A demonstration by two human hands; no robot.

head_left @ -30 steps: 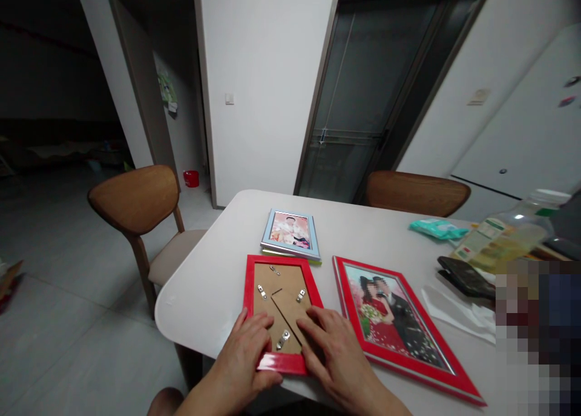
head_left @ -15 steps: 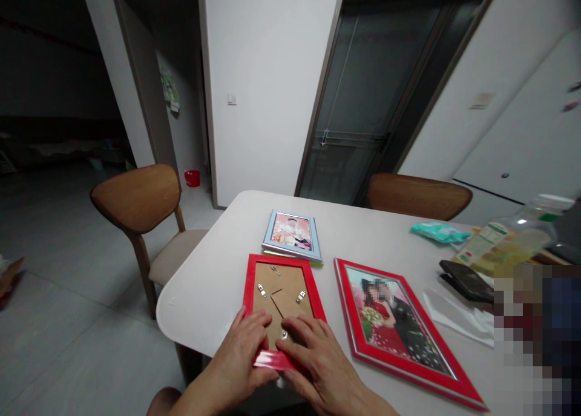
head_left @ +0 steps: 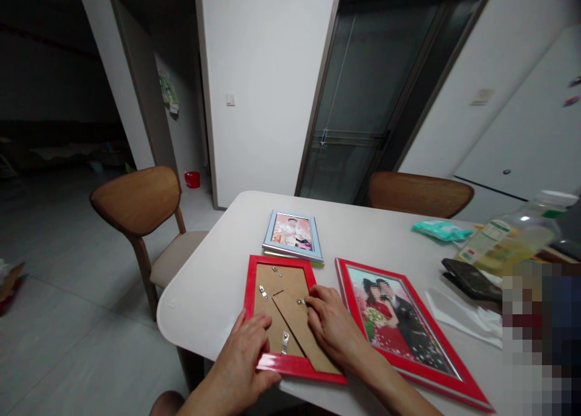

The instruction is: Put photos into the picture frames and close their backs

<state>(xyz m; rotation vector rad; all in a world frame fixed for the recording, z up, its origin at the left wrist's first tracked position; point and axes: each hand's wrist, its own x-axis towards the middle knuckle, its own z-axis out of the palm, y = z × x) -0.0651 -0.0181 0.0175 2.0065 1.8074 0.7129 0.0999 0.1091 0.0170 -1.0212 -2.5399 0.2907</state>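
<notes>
Table (head_left: 204, 295) carries the work. Photo frame (head_left: 394, 328) lies just right of the red frame (head_left: 250, 292), which is back up at the table's near edge. Left hand (head_left: 245, 343) is on the near left corner: grip holding the red frame, fingers over rim and back, thumb at the near rail (head_left: 297, 366). Right hand (head_left: 333, 319): grip narrow, fingertips at the right clip (head_left: 300, 301); they hide part of it, so cannot tell if it is pinched.

Step in hand reads as working that clip. Best done with the red frame pressed flat by the left hand, clip pushed sideways rather than pried up; thin metal would likely bend or scratch the board. Right forearm should clear the photo frame.

Looks: red rim, glossy on the near rail. Plain brown board (head_left: 290, 280) sits inside it. Brown strip (head_left: 302, 325), probably a stand leg, slants under the right hand and seems to cross the near rail; dark slit along its left side. Other clips silver, small: near clip (head_left: 285, 342) lengthwise, left clip (head_left: 263, 292) and far clip (head_left: 276, 271) slanted.
</notes>
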